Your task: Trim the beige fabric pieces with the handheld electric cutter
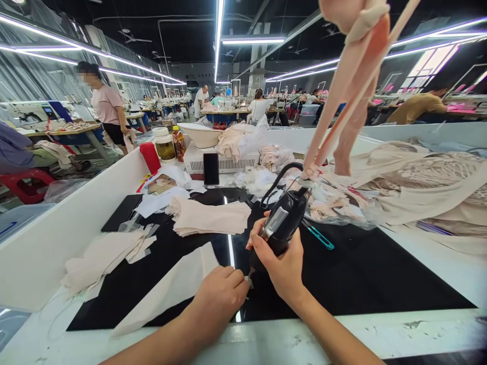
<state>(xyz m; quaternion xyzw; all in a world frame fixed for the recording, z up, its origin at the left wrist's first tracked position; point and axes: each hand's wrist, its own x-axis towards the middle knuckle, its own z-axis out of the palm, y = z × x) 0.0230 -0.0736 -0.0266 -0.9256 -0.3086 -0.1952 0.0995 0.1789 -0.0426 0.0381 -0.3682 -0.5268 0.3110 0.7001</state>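
Observation:
My right hand (283, 263) is wrapped around a black electric cloth cutter (291, 220) with a silver plate on its side. Its cord rises behind it, and it is tilted with its lower end near the black mat. Close to that lower end is my left hand (224, 291), fingers curled closed; what they pinch, if anything, is hidden. Beside the left wrist, a long pale pink cloth piece (175, 286) lies flat on the black mat (365, 274). Further back is a stack of pale cloth pieces (213, 218), and another stack (104, 258) sits at the left.
Twisted pink fabric strips (342, 96) hang above the cutter. Teal thread snips (319, 235) lie right of it. A phone (211, 169) leans against a white box (194, 159). Cloth scraps (331, 200) and piled fabric (429, 177) fill the right rear. A white side wall (76, 218) borders the left.

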